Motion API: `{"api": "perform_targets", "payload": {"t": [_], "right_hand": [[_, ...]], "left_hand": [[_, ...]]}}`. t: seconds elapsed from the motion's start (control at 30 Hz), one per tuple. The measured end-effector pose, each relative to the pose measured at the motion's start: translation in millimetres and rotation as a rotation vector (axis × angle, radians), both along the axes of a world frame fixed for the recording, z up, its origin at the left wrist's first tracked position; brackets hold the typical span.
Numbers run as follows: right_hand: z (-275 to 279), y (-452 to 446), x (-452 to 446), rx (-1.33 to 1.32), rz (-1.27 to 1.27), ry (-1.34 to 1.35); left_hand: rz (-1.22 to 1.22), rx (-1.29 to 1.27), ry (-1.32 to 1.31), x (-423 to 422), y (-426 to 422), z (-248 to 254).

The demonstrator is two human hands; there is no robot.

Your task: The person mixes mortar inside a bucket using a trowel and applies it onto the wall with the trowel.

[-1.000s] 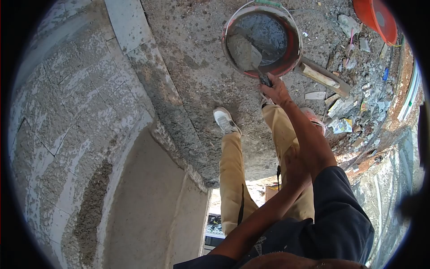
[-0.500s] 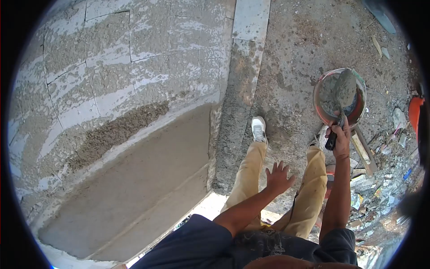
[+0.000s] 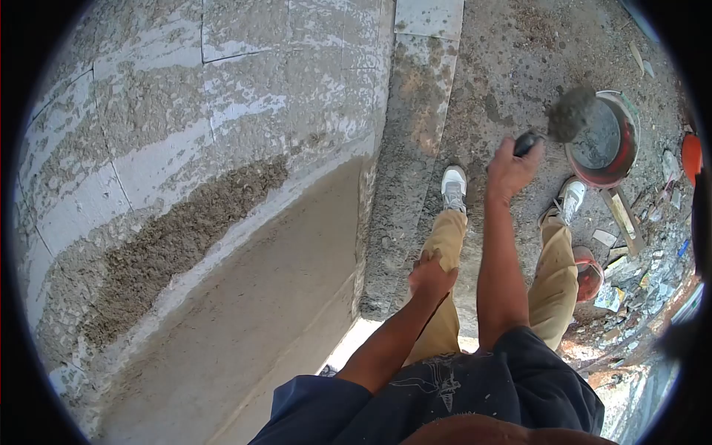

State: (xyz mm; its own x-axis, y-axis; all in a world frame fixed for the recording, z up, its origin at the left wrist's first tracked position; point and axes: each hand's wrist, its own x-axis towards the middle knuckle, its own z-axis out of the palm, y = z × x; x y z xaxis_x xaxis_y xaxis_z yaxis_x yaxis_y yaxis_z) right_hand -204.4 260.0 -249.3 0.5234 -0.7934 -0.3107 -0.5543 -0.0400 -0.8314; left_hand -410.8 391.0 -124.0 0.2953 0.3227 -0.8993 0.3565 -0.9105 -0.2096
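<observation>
My right hand (image 3: 510, 172) is wrapped round the black handle of a trowel (image 3: 528, 142). A lump of wet grey mortar (image 3: 571, 115) covers the blade, which is slightly blurred and overlaps the left rim of a bucket (image 3: 632, 152) as I see it. Inside the bucket, reddish walls surround more grey mortar. My left hand (image 3: 432, 278) is in front of my left trouser leg with its fingers loosely bent and nothing visible in them; whether it touches the leg I cannot tell. To the left, the block wall (image 3: 163, 156) carries patchy mortar, including a thicker dark band (image 3: 185, 245).
A smooth rendered recess (image 3: 245, 311) lies below the dark band. Wooden strips (image 3: 623, 219) and a small red bucket (image 3: 588, 274) are near my right foot. Rubble and scraps (image 3: 653, 274) cover the ground at right, near an orange object (image 3: 691, 157). Boards (image 3: 426, 81) run along the wall base.
My right hand has carried the trowel left, from over the bucket to its near-left rim, mortar on the blade. My left hand has dropped toward my left leg, its spread fingers now bent. The view has shifted.
</observation>
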Motion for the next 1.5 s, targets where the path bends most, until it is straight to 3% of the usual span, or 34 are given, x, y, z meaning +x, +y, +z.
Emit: {"api": "perform_targets", "payload": {"t": [0.03,0.1,0.17,0.2,0.27,0.37,0.43,0.5,0.67,0.8,0.97,1.1,1.23,1.43,1.5], "right_hand": [[17.2,81.2,41.6,0.018,0.015,0.112],[67.6,194.9,98.9,0.464,0.58,0.042],[185.3,246.1,109.4,0.502,0.904,-0.403],[237.9,252.9,101.6,0.679,0.889,-0.525],[274.9,234.9,83.4,0.671,0.716,-0.716],[209.4,161.9,61.6,0.639,0.774,-0.356],[116.4,89.2,24.9,0.24,0.702,-0.262],[43.6,-18.0,-19.5,-0.008,0.66,-0.025],[-31.6,-280.3,-89.4,-0.416,0.67,0.597],[-84.2,-367.7,-64.6,-0.469,0.774,0.929],[-169.4,-323.1,-23.7,-0.202,0.743,0.828],[-161.4,-325.5,-24.6,0.033,0.678,0.693],[-195.0,-343.0,-70.7,-0.108,0.748,0.393],[-135.5,-357.5,-104.2,0.213,0.672,0.301],[-146.4,-359.1,-107.5,0.092,0.686,0.332]], "left_hand": [[-0.011,-0.013,-0.017,-4.2,2.8,-4.3],[-0.241,0.057,-0.399,-48.2,-2.7,0.5],[-0.037,-0.249,-0.72,-109.3,37.0,-36.0],[0.015,-0.072,-0.204,-63.6,26.0,-21.7],[-0.166,-0.133,-0.031,7.9,13.2,27.0],[-0.335,-0.159,-0.187,-34.2,22.3,4.1],[0.087,-0.052,0.028,12.9,4.9,10.3],[-0.028,-0.052,-0.072,1.0,3.3,-0.3],[-0.124,-0.015,-0.125,-23.5,-1.8,-3.4],[-0.147,0.013,-0.077,-15.8,-24.7,-3.4],[-0.224,0.096,-0.01,-10.6,-54.8,-17.1],[-0.295,0.165,0.03,-13.5,-66.0,-23.5],[-0.329,0.186,0.086,-12.0,-82.5,-27.6],[-0.332,0.195,0.061,-9.1,-91.7,-26.6],[-0.323,0.213,0.08,-6.2,-94.7,-29.1]]}}
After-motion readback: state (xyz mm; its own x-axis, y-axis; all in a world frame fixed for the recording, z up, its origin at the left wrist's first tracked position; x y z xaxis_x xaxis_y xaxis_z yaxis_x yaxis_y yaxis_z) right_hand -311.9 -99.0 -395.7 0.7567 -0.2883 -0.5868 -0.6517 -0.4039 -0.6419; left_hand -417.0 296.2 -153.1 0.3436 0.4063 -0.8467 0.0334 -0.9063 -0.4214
